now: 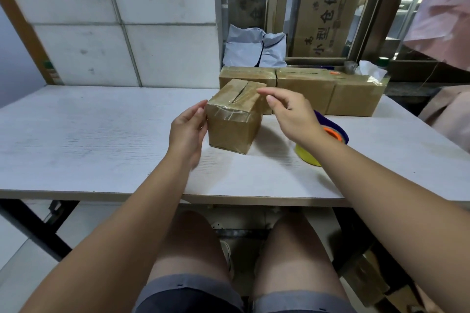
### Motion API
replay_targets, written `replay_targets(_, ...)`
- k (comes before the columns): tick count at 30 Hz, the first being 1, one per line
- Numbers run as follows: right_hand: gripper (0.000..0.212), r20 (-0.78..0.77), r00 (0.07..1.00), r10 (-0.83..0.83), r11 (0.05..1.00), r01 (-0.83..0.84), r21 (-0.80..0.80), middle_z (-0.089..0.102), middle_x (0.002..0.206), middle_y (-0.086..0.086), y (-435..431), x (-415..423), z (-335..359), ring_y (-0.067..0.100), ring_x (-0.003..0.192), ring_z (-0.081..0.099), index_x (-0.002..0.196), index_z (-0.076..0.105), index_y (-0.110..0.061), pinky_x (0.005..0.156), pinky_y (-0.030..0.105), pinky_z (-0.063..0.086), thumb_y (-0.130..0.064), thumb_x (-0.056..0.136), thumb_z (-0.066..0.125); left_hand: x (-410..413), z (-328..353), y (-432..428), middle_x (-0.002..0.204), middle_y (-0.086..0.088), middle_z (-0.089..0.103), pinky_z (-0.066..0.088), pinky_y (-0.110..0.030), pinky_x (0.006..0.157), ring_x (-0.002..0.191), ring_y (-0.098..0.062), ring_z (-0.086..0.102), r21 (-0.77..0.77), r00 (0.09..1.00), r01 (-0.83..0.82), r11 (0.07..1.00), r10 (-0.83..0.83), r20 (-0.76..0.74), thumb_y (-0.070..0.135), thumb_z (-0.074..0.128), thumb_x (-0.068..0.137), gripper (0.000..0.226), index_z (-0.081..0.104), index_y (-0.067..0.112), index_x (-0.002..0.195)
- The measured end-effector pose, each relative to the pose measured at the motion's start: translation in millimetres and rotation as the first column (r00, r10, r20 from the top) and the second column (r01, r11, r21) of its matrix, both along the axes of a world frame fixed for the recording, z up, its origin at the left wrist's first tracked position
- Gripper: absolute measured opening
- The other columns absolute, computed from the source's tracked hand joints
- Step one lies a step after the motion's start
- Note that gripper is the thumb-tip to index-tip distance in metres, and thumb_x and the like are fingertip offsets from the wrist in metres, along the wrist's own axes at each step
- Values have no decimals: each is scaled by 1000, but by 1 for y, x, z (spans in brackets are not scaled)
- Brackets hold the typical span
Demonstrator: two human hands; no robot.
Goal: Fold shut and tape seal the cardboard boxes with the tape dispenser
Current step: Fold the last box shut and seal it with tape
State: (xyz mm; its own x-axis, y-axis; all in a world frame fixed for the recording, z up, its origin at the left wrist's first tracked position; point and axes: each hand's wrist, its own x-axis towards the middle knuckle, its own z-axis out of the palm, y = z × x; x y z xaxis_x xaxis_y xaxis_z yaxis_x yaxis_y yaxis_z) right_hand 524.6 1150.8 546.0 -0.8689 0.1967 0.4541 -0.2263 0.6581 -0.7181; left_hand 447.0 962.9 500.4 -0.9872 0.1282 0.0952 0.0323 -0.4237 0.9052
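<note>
Fingers [201, 115] on left hand [187, 132] and right hand [292, 117] are relaxed, gripping nothing, so the barely touched small brown cardboard box [232, 126] mid-frame might skid if pushed.

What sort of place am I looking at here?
Probably a small packing or storage room: taped cardboard boxes on a plain work table, a tape dispenser beside them, a big printed carton behind.

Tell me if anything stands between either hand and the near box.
Nothing visible does. The left hand touches the near box on its left side; the right hand hovers by its top right edge.
</note>
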Motion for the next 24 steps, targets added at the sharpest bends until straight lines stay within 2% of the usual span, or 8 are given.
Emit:
replay_targets(3, 29, 24, 999, 22, 999, -21, -39, 64, 122, -9, -2, -4, -12, 7, 120, 52, 120, 65, -25, 104, 27, 40, -18, 99, 46, 2, -3, 0, 114, -7, 68, 46, -31, 101, 110, -17, 63, -55, 998, 32, 998, -35, -47, 9, 47, 99, 22, 64, 10, 112)
replay_targets(7, 31, -43, 999, -30, 977, 20, -211, 64, 122, -6, -8, -7, -29, 8, 118, 55, 122, 64, -20, 104, 35, 44, -14, 99, 45, 6, -1, 1, 110, -7, 70, 48, -34, 99, 107, -17, 65, -78, 997, 11, 997, -17, -72, 15, 42, 101, 26, 64, 6, 114)
replay_targets(11, 25, -101, 985, -140, 853, 68, -518, 65, 112, -4, -20, -6, -40, 9, 100, 64, 109, 63, -26, 94, 36, 52, -15, 101, 42, 14, 4, 6, 116, 1, 67, 48, -34, 100, 111, -10, 62, -202, 989, -76, 976, 49, -138, 28, 36, 103, 31, 62, 17, 115)
replay_targets(14, 23, -60, 983, -175, 723, 86, -685, 62, 96, 3, -25, -6, -42, 16, 84, 61, 97, 61, -29, 83, 36, 54, -20, 102, 40, 21, 9, 9, 128, 11, 56, 41, -15, 98, 117, 4, 51, -352, 939, -163, 922, 36, -341, 36, 35, 102, 38, 53, 21, 132)
replay_targets(16, 21, -26, 988, -150, 649, 78, -757, 59, 83, 3, -27, -8, -43, 16, 75, 57, 96, 61, -26, 72, 33, 51, -24, 102, 41, 25, 11, 12, 136, 11, 49, 36, -8, 96, 122, 5, 45, -477, 868, -240, 845, -34, -495, 41, 41, 99, 44, 46, 23, 139)
replay_targets(19, 14, 27, 997, -77, 550, 65, -832, 57, 70, 0, -30, -12, -40, 13, 65, 52, 98, 59, -23, 60, 25, 43, -27, 100, 46, 22, 12, 16, 145, -4, 44, 24, -25, 109, 137, -16, 34, -639, 694, -469, 610, -193, -694, 48, 49, 88, 61, 42, 19, 142)
replay_targets(21, 8, 37, 999, -28, 494, 46, -868, 56, 67, -3, -31, -12, -36, 10, 61, 51, 98, 58, -22, 55, 22, 40, -23, 98, 51, 19, 11, 20, 138, -9, 51, 27, -36, 110, 129, -25, 44, -661, 599, -566, 493, -306, -740, 55, 49, 85, 68, 46, 12, 138)
replay_targets(24, 14, 14, 1000, 3, 491, 11, -871, 59, 69, -3, -31, -10, -34, 9, 60, 52, 102, 59, -21, 55, 20, 40, -11, 93, 56, 14, 3, 25, 119, -9, 63, 32, -45, 105, 110, -28, 57, -616, 502, -674, 409, -359, -787, 57, 47, 80, 67, 57, 8, 124)
